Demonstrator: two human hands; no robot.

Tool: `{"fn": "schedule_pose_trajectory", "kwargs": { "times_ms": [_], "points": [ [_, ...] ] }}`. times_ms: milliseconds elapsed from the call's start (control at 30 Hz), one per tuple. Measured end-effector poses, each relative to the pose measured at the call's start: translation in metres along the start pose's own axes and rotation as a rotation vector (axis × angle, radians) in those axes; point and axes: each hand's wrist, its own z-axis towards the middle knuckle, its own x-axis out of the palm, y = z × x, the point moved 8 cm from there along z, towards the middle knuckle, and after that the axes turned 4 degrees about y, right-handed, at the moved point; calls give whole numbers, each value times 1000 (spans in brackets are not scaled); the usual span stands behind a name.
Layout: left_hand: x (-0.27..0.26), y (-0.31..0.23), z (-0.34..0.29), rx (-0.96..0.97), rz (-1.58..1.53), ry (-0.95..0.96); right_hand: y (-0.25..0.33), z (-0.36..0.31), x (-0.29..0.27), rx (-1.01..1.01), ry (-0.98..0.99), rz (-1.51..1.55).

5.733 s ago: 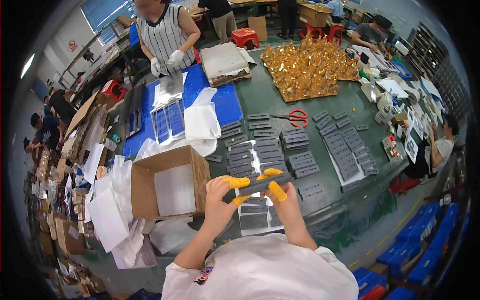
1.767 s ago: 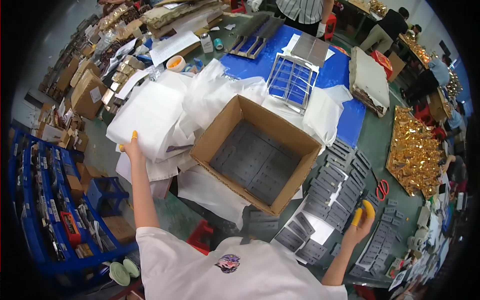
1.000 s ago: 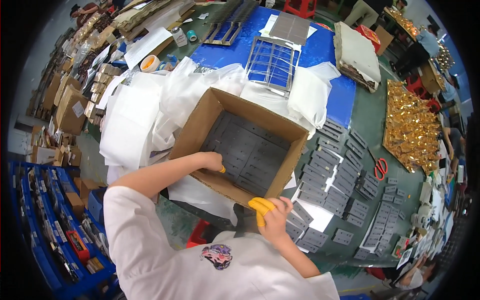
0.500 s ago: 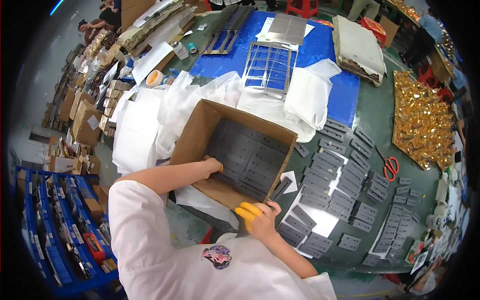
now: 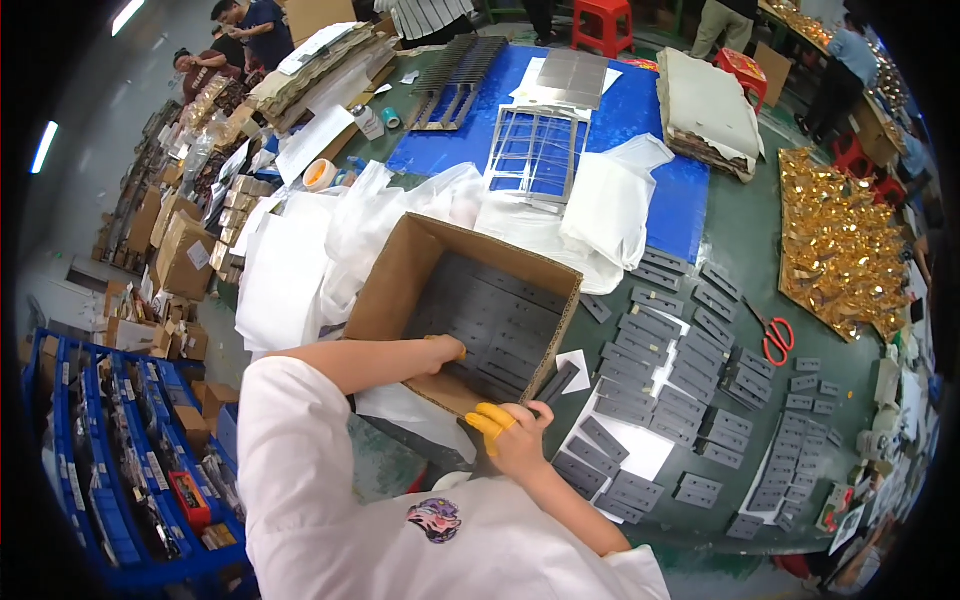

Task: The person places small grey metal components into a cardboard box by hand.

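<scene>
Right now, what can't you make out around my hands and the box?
From the head view:
Left hand: any grip, hidden by the hand itself.
Right hand: whether it holds the dark bar beside it, hidden by its fingers.
Cardboard box: anything below the grey pieces, which cover it.
Striped-shirt person: head, cut off by the top edge.

I saw scissors [image 5: 769,326] near the gold pieces [image 5: 840,235], a red stool [image 5: 602,28] beyond the blue mat [image 5: 682,215], and bins [image 5: 112,520] at my feed's left.
</scene>
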Motion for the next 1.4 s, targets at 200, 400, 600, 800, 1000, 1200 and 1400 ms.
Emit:
{"fn": "schedule_pose_trajectory", "kwargs": {
  "times_ms": [200,400,600,800,1000,1200,1400],
  "points": [
    [12,-4,-22,-190,40,-211,-3,-2,2,-7,7,1],
    [11,-8,-3,-81,-144,8,-8,-2,-3,-8,-11,-8],
    [-43,94,139,-408,-983,-777,-2,-7,12,-53,-10,45],
    [-12,9,-28,-240,-968,-556,-7,-8,2,-60,-43,30],
    [-21,33,5,-234,-897,-518,-3,-5,-2,-81,-31,52],
    [-34,46,22,-319,-793,-489,-4,-3,-8,-127,-102,134],
    [-40,-24,-65,-35,-394,-177,-8,-2,-14,-138,-86,135]
  ]
}}
